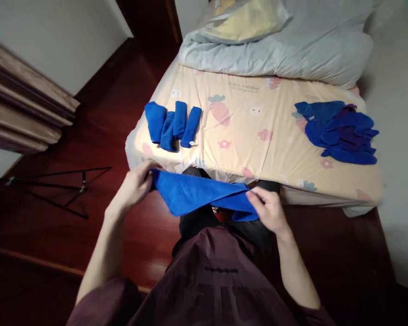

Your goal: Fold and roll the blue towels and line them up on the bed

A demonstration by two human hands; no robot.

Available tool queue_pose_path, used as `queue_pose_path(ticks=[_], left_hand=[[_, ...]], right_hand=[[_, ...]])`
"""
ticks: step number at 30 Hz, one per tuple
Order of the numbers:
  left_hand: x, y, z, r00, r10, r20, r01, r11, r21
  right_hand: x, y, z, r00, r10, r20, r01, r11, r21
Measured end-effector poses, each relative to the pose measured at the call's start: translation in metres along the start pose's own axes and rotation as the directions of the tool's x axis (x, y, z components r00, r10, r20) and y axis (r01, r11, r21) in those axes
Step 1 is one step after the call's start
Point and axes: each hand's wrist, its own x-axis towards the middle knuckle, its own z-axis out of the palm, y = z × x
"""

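"What's on the bed (279,158)?"

"A pale duvet (313,50), bunched toward the far edge, with a yellow thing (250,22) on top; I can't tell what it is. My sheet (236,106) shows carrots and flowers."

"And around it?"

"Off the left edge I see a black stand (83,186) on the red floor (149,253), with a curtain (23,90) hanging in folds beyond. A pale wall (403,136) rises beside the right edge."
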Motion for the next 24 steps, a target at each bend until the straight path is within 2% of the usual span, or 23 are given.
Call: queue_pose_path(ticks=[1, 3, 4, 6, 8, 10, 14, 17, 21, 24], left_hand=[[-0.013, 0.002, 0.012, 0.999, 0.04, 0.008, -0.04, 0.998, 0.051], [-0.041, 0.017, 0.038, 0.989, 0.128, -0.07, -0.122, 0.989, 0.084], [-0.056, 0.026, 0.05, 0.98, 0.172, -0.099, -0.172, 0.985, 0.013], [-0.082, 0.043, 0.072, 0.968, 0.232, -0.091, -0.243, 0.96, -0.139], [-0.098, 0.052, 0.086, 0.954, 0.297, -0.038, -0.298, 0.927, -0.23], [-0.103, 0.051, 0.096, 0.937, 0.35, -0.005, -0.338, 0.901, -0.272], [-0.098, 0.037, 0.11, 0.919, 0.387, 0.075, -0.343, 0.879, -0.331], [-0.097, 0.031, 0.121, 0.926, 0.365, 0.094, -0.317, 0.889, -0.33], [-0.098, 0.016, 0.128, 0.964, 0.265, 0.024, -0.256, 0.95, -0.178], [-0.096, -0.007, 0.12, 0.982, 0.161, -0.104, -0.166, 0.985, -0.044]], right_hand=[[-0.011, -0.002, 0.015, 0.997, -0.001, 0.076, 0.004, 0.999, -0.037], [-0.029, -0.003, 0.053, 0.983, -0.016, 0.181, 0.039, 0.991, -0.126], [-0.035, -0.001, 0.074, 0.975, -0.029, 0.222, 0.071, 0.981, -0.181], [-0.041, 0.006, 0.109, 0.934, -0.086, 0.346, 0.181, 0.95, -0.253], [-0.043, 0.014, 0.129, 0.898, -0.105, 0.427, 0.246, 0.925, -0.29], [-0.045, 0.018, 0.131, 0.885, -0.091, 0.456, 0.253, 0.917, -0.308], [-0.05, 0.016, 0.107, 0.869, -0.044, 0.493, 0.187, 0.952, -0.244], [-0.053, 0.016, 0.093, 0.869, 0.013, 0.495, 0.095, 0.977, -0.193], [-0.06, 0.02, 0.095, 0.859, 0.082, 0.505, -0.017, 0.991, -0.132], [-0.068, 0.024, 0.103, 0.822, 0.081, 0.563, -0.078, 0.997, -0.029]])
